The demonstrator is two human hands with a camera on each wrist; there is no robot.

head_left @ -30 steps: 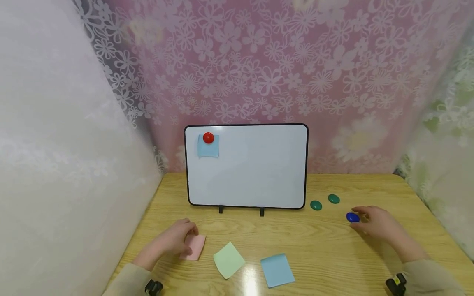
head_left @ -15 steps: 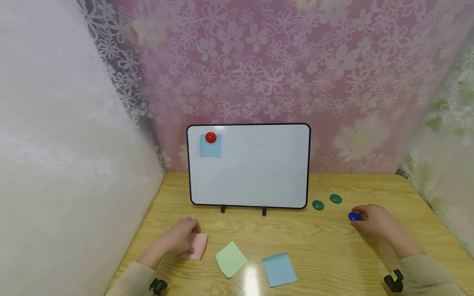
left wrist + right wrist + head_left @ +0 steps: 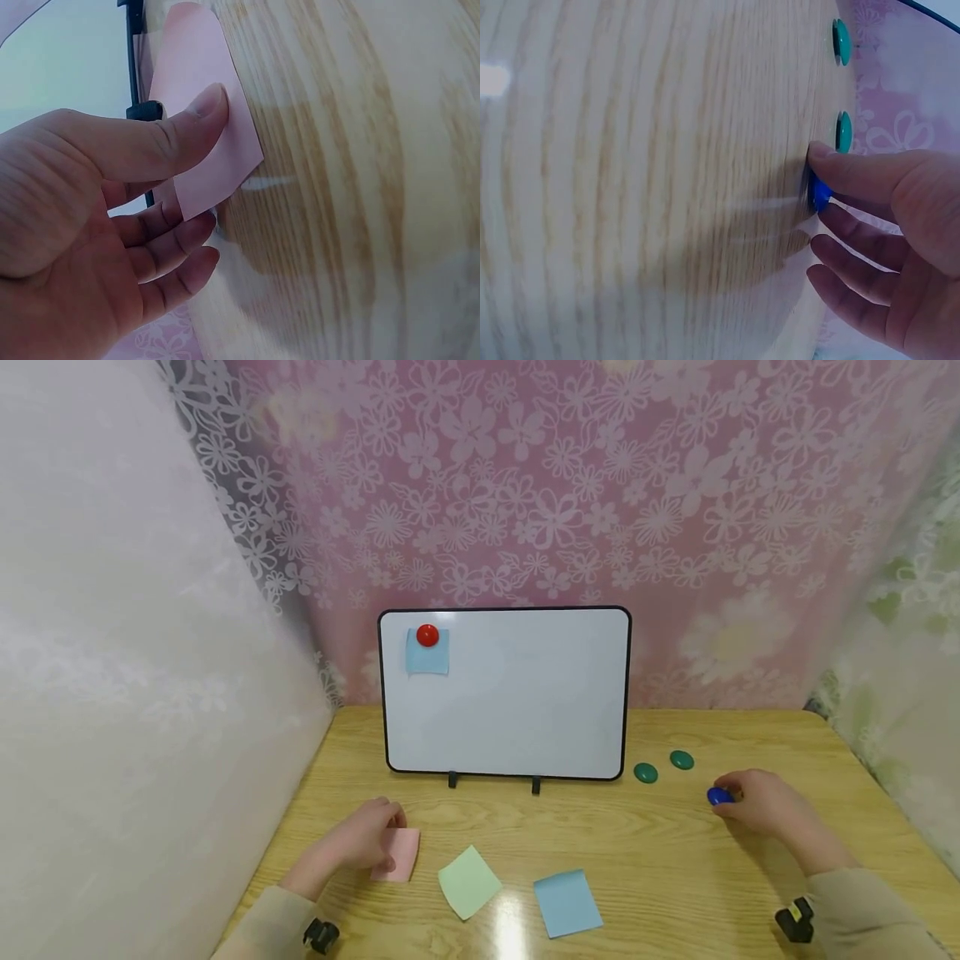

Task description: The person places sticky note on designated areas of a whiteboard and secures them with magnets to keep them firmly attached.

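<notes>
Evidently, your left hand (image 3: 365,837), partly curled, pinches the pink note (image 3: 403,855) near the green note (image 3: 469,883), presumably since thin paper offers little but an edge. Your right hand (image 3: 767,803), fingers part-curled, holds the blue disc (image 3: 720,796) low at the surface (image 3: 615,831) by its rim, probably because its smooth dome gives little purchase.

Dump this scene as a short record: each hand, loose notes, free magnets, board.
left hand: pinches pink note
right hand: pinches blue magnet
loose notes: green note and loose blue note, on table
free magnets: two green magnets, right of whiteboard
board: upright; pinned blue note upper left, red magnet over its top edge
</notes>
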